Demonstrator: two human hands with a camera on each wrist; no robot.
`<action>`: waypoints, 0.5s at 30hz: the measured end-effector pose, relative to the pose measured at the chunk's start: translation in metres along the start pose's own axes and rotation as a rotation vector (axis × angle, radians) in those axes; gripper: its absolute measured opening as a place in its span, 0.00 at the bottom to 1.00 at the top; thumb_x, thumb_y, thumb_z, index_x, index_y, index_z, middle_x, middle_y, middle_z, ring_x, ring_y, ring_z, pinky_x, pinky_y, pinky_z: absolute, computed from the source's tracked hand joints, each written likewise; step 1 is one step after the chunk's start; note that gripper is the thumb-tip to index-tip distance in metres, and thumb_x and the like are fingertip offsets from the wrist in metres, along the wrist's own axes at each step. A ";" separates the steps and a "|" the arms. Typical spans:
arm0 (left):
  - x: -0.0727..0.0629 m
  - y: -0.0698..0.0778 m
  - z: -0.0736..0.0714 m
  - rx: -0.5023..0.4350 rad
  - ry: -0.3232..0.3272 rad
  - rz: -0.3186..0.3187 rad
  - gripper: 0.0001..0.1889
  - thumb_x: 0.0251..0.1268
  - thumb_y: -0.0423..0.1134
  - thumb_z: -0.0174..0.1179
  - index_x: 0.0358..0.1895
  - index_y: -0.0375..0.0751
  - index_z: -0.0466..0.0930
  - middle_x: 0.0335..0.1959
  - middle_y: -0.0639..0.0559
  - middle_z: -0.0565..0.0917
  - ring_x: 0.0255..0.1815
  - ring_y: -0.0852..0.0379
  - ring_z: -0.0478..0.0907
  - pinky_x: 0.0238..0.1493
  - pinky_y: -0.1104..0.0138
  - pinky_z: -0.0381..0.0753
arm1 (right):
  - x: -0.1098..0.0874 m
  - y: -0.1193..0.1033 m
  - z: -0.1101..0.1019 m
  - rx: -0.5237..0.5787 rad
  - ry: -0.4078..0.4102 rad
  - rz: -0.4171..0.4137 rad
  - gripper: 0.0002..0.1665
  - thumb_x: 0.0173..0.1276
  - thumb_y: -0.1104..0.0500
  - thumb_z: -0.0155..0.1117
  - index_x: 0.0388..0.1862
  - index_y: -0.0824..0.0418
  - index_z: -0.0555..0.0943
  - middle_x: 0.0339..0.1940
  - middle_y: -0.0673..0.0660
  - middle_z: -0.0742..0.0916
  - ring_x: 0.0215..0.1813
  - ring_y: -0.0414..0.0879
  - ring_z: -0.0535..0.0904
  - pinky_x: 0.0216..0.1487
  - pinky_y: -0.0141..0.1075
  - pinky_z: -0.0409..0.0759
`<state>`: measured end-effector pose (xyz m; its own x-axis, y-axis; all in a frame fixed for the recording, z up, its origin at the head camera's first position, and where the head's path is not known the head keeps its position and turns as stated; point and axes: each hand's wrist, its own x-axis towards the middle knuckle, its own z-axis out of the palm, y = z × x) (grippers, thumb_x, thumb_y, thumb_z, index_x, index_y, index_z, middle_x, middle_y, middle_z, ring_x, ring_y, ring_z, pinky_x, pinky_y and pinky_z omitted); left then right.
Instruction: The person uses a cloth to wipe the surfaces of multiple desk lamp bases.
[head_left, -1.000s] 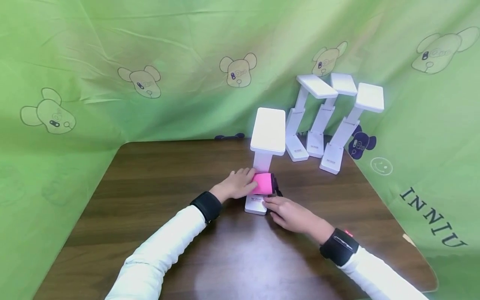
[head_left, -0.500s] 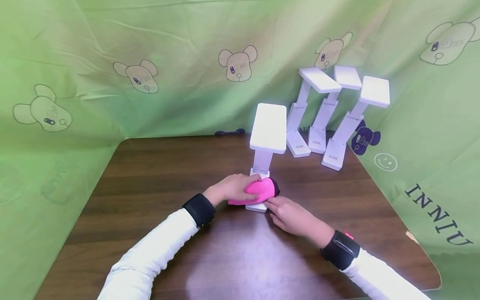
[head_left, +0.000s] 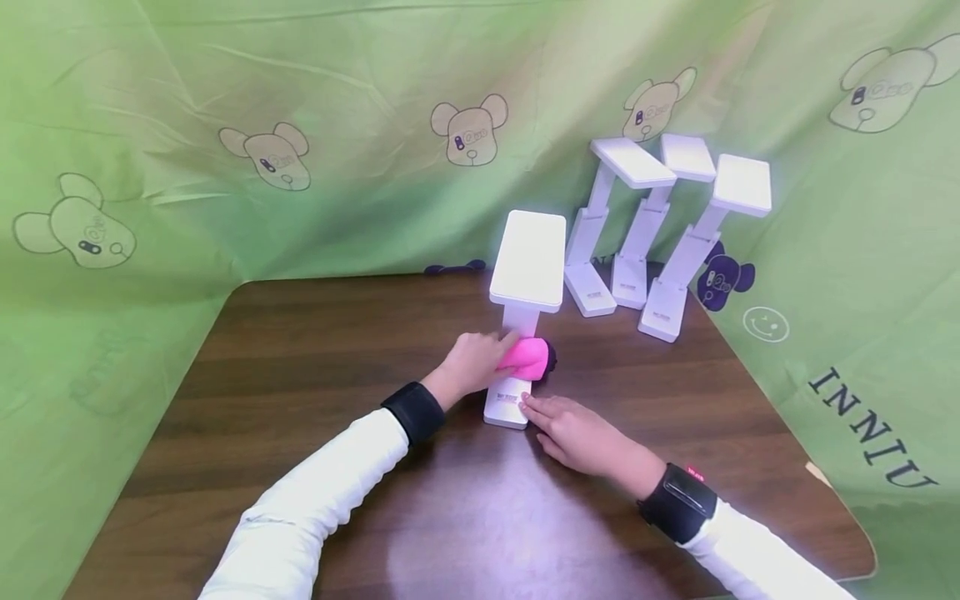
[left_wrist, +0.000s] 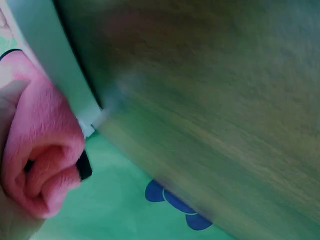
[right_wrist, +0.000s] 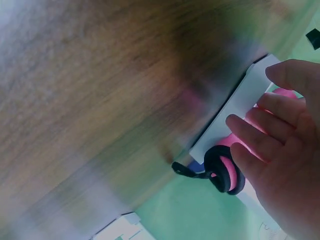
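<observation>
A white folding desk lamp (head_left: 529, 258) stands on the table, its panel lit. My left hand (head_left: 474, 363) grips a pink fuzzy cloth (head_left: 528, 358) with a black band at one end, held against the lamp's lower stem. In the left wrist view the pink cloth (left_wrist: 47, 125) is bunched and folded between thumb and fingers. My right hand (head_left: 588, 435) has its fingertips at the right side of the lamp's base (head_left: 507, 404), fingers fairly straight. The right wrist view shows a black loop (right_wrist: 187, 171) hanging from the cloth's black band (right_wrist: 222, 172).
Several similar white lamps stand at the back right, among them a near one (head_left: 671, 287) and a left one (head_left: 592, 242), both lit. A green printed curtain (head_left: 360, 183) encloses the back and sides of the brown wooden table (head_left: 300, 350).
The left hand with the pink cloth slid toward the front over the base, then back up to the lower stem. The right hand has stayed by the base. The view shifted slightly.
</observation>
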<state>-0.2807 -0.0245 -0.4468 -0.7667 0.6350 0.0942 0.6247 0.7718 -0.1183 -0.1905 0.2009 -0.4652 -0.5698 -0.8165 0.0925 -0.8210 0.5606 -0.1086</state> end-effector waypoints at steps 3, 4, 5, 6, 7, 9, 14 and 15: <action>-0.009 0.004 -0.004 -0.037 -0.089 0.040 0.34 0.69 0.59 0.62 0.72 0.47 0.68 0.49 0.47 0.87 0.37 0.52 0.86 0.38 0.62 0.85 | 0.001 0.000 0.000 0.001 -0.006 0.014 0.33 0.67 0.59 0.72 0.69 0.67 0.76 0.67 0.63 0.81 0.69 0.55 0.77 0.67 0.50 0.74; -0.012 0.005 -0.006 -0.044 -0.117 0.064 0.35 0.69 0.59 0.62 0.74 0.47 0.68 0.51 0.47 0.87 0.38 0.52 0.86 0.40 0.62 0.85 | 0.001 0.000 -0.001 0.005 -0.007 0.018 0.33 0.67 0.59 0.72 0.69 0.67 0.76 0.67 0.62 0.81 0.68 0.55 0.78 0.67 0.50 0.75; -0.016 0.007 -0.008 -0.049 -0.144 0.087 0.36 0.68 0.60 0.62 0.75 0.47 0.67 0.53 0.47 0.86 0.39 0.52 0.85 0.42 0.62 0.86 | 0.001 0.001 -0.001 0.008 -0.012 0.021 0.33 0.67 0.59 0.72 0.69 0.67 0.76 0.67 0.62 0.81 0.68 0.55 0.78 0.67 0.50 0.75; -0.019 0.008 -0.010 -0.053 -0.166 0.110 0.37 0.68 0.60 0.62 0.75 0.47 0.67 0.54 0.46 0.86 0.39 0.52 0.85 0.43 0.62 0.85 | 0.001 0.001 -0.001 0.012 -0.018 0.024 0.33 0.67 0.59 0.72 0.69 0.66 0.76 0.67 0.62 0.81 0.68 0.55 0.78 0.66 0.50 0.76; -0.022 0.010 -0.012 -0.056 -0.182 0.127 0.37 0.68 0.60 0.62 0.75 0.47 0.67 0.53 0.47 0.86 0.39 0.53 0.85 0.43 0.63 0.85 | 0.001 0.001 -0.001 0.021 -0.024 0.027 0.34 0.67 0.58 0.72 0.70 0.66 0.75 0.67 0.61 0.81 0.67 0.55 0.78 0.66 0.50 0.76; -0.024 0.012 -0.012 -0.056 -0.189 0.133 0.37 0.67 0.59 0.63 0.75 0.47 0.68 0.52 0.47 0.86 0.38 0.53 0.85 0.43 0.63 0.86 | -0.001 0.002 0.000 0.037 -0.038 0.035 0.34 0.68 0.58 0.71 0.70 0.65 0.75 0.68 0.61 0.81 0.67 0.55 0.79 0.65 0.51 0.77; -0.011 0.011 -0.005 0.037 -0.067 0.029 0.30 0.69 0.56 0.63 0.70 0.48 0.71 0.48 0.47 0.87 0.36 0.52 0.86 0.37 0.62 0.86 | -0.003 0.001 -0.002 0.054 -0.048 0.046 0.34 0.68 0.59 0.71 0.71 0.64 0.74 0.70 0.60 0.78 0.65 0.55 0.80 0.61 0.51 0.80; -0.007 0.010 -0.003 0.068 -0.038 0.009 0.29 0.70 0.55 0.62 0.69 0.49 0.72 0.47 0.47 0.87 0.34 0.52 0.86 0.34 0.62 0.86 | -0.003 0.000 -0.002 0.050 -0.048 0.048 0.34 0.69 0.59 0.70 0.71 0.64 0.74 0.71 0.60 0.78 0.64 0.55 0.80 0.60 0.51 0.80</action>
<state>-0.2681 -0.0209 -0.4453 -0.7667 0.6396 0.0558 0.6214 0.7610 -0.1862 -0.1886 0.2037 -0.4634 -0.6051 -0.7952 0.0385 -0.7892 0.5927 -0.1607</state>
